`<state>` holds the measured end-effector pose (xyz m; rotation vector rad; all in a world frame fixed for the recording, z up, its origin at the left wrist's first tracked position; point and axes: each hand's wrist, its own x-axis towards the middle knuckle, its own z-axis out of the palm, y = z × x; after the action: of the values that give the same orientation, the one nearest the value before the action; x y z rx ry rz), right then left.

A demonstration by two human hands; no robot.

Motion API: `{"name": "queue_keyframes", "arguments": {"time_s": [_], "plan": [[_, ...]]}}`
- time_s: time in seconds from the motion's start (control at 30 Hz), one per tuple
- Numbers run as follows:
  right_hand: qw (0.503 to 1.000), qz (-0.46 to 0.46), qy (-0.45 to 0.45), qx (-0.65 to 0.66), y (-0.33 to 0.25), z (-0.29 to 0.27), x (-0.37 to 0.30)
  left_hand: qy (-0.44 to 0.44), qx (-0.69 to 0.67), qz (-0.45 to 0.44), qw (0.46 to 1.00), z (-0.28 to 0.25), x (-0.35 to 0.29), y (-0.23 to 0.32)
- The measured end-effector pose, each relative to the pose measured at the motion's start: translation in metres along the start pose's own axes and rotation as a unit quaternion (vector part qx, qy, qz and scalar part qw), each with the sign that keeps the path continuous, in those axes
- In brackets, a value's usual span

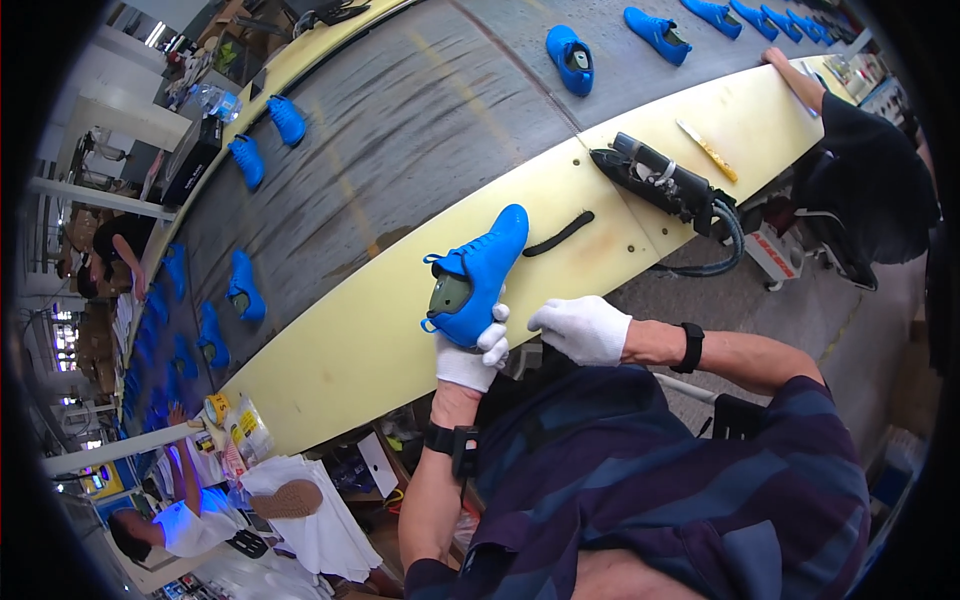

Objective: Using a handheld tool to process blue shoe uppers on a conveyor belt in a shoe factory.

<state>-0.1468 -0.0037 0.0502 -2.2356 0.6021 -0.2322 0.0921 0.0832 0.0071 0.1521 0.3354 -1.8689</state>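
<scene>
My left hand (474,358), in a white knit glove, grips a blue sneaker (486,272) around its heel. The shoe is held over the pale yellow bench edge (350,340), toe pointing away and slightly right, with its dark green insole showing through the opening. My right hand (585,330), also gloved in white, hovers just right of the shoe, apart from it. Its fingers are curled and pressed together; whatever they may pinch is too small to make out. A curved black strip (558,233) lies on the bench beyond the shoe.
A black cylindrical tool (660,178) with hoses rests on the bench at right, near a yellow-handled knife (708,150). Blue shoes (570,62) line the grey conveyor belt (400,120). Co-workers sit at far right and lower left. A brown sole (287,499) lies on white cloth.
</scene>
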Motion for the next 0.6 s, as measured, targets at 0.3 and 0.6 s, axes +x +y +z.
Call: {"name": "queue_keyframes", "arguments": {"time_s": [0.3,0.6], "plan": [[0.945,-0.081,0.247,-0.199,0.064,-0.102,0.032,-0.009,0.029,0.020,0.999,0.022,0.010,0.003],[0.949,0.270,0.164,-0.008,0.185,-0.168,0.073,0.034,0.164,0.065,0.984,0.001,0.044,0.012]]}}
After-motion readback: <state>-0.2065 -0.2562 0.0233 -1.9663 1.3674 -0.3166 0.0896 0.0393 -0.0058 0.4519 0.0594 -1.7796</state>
